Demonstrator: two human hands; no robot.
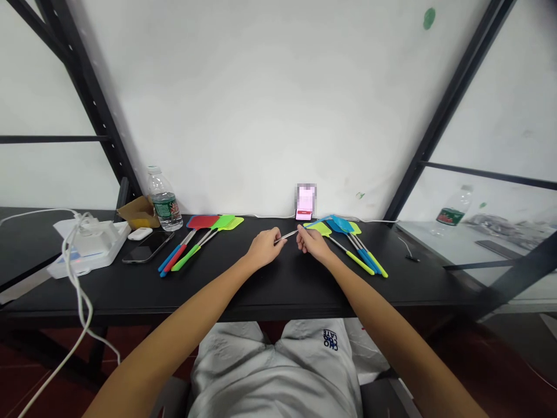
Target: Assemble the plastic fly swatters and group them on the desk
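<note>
Above the middle of the black table [278,293], my two hands hold one fly swatter [288,235] between them. My left hand [263,247] is closed around one end of its thin metal rod. My right hand [314,244] pinches the rod farther right, where a narrow blue part extends beyond the fingers toward the back right. The part inside my left hand is hidden. Right of my right hand lie several fly swatters with blue heads [340,224] and yellow-green ones [321,229]. Left of my left hand is another group, with red [202,222] and green [224,222] heads.
A lit phone [305,203] stands against the wall. At the left are a water bottle [165,203], a cardboard box [138,212], a white case [140,234], a dark phone [148,247] and a power strip [93,244] with white cables. A short black cable end [412,259] lies at right.
</note>
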